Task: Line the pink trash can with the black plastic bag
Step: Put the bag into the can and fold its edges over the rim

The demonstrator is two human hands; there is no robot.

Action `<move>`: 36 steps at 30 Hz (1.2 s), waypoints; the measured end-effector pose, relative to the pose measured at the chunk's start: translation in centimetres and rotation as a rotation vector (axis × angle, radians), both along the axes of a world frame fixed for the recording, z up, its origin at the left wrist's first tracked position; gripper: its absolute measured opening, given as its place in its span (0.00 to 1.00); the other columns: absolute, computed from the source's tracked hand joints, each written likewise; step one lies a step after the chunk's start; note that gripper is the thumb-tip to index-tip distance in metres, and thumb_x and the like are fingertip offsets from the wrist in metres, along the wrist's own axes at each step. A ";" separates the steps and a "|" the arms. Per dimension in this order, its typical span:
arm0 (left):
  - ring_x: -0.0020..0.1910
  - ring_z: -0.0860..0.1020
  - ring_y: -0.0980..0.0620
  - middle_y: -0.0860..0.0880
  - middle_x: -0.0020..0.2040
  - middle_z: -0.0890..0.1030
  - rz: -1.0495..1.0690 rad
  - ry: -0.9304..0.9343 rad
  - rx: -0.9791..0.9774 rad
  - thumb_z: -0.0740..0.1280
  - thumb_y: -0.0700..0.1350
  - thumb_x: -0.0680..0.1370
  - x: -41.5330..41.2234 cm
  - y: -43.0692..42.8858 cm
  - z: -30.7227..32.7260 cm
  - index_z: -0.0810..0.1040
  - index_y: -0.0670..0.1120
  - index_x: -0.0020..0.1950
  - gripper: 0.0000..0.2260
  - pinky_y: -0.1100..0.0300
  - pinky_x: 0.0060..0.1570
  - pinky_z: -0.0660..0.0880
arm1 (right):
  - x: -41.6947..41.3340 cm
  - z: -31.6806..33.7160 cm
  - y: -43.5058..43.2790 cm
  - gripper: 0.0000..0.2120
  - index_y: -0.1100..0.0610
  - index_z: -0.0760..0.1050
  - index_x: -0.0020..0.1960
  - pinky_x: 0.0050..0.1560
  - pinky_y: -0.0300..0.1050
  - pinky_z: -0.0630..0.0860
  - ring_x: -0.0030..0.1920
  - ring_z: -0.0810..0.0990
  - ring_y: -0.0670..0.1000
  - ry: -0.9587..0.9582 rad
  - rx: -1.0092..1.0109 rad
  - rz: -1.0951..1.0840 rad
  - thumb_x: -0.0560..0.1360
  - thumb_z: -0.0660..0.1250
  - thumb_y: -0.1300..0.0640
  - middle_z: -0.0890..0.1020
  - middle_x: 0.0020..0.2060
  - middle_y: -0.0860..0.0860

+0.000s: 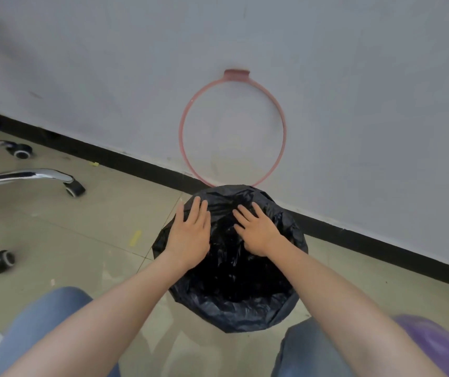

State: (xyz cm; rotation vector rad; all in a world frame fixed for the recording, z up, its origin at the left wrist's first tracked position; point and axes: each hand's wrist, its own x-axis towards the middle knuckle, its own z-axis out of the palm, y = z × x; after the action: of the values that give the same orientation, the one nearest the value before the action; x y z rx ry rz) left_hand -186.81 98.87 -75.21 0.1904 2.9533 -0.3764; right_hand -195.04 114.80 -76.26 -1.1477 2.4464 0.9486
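- Black plastic bag [234, 281] sits on the tile floor [81, 227] by the wall [353, 104], draped over the bin and hiding it — pink body not visible, so can't confirm the can underneath.
- Left hand [190, 232] flat on the bag's left rim, fingers spread, gripping nothing.
- Right hand [256, 229] flat on the bag's far side, fingers splayed, not clenched.
- Pink ring [283, 123] upright against the wall just behind the bag.
- Office chair base [27, 176] off to the left, well apart.

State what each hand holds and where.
Nothing is gripped: left hand and right hand lie flat, fingers spread, on the crinkled black plastic bag near its far rim.
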 end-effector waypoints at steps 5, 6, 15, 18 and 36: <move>0.75 0.38 0.43 0.43 0.77 0.43 -0.247 -0.232 -0.306 0.49 0.53 0.80 -1.9 1.3 -1.3 0.44 0.45 0.75 0.27 0.39 0.71 0.36 | 3.0 0.8 3.8 0.24 0.52 0.51 0.74 0.73 0.59 0.39 0.75 0.40 0.58 -0.143 0.006 -0.074 0.80 0.50 0.50 0.47 0.76 0.57; 0.75 0.39 0.43 0.43 0.77 0.44 -0.222 -0.294 -0.390 0.50 0.54 0.80 -2.2 1.0 -1.8 0.45 0.45 0.75 0.27 0.39 0.70 0.35 | 3.4 0.7 4.4 0.24 0.51 0.51 0.74 0.73 0.60 0.38 0.75 0.41 0.57 -0.178 0.043 -0.114 0.80 0.50 0.47 0.48 0.76 0.56; 0.76 0.40 0.42 0.42 0.77 0.49 -0.207 -0.160 -0.105 0.50 0.56 0.79 -1.9 0.6 -1.2 0.53 0.47 0.75 0.26 0.38 0.70 0.36 | 4.6 1.2 5.9 0.28 0.52 0.65 0.69 0.74 0.56 0.42 0.74 0.52 0.57 -0.254 -0.172 -0.265 0.77 0.46 0.38 0.63 0.72 0.55; 0.76 0.43 0.39 0.42 0.77 0.49 0.073 0.103 0.209 0.54 0.57 0.78 1.0 -0.5 -0.4 0.52 0.49 0.75 0.28 0.36 0.71 0.46 | 7.9 3.7 7.5 0.48 0.48 0.65 0.69 0.74 0.55 0.40 0.74 0.52 0.53 -0.373 -0.352 -0.274 0.60 0.30 0.27 0.64 0.72 0.51; 0.71 0.61 0.40 0.41 0.73 0.62 0.650 0.209 1.001 0.57 0.53 0.78 -0.4 -1.4 -1.1 0.54 0.43 0.74 0.27 0.45 0.67 0.63 | 13.7 -1.3 5.6 0.21 0.46 0.66 0.61 0.54 0.44 0.76 0.52 0.81 0.50 -0.101 -0.527 -0.253 0.75 0.46 0.39 0.83 0.51 0.47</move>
State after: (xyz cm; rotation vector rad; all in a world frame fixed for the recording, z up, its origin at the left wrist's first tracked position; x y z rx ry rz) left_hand -187.18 97.43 -76.32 -0.7154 2.8628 1.2082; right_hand -181.36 120.39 -77.53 -0.9576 2.7500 0.1676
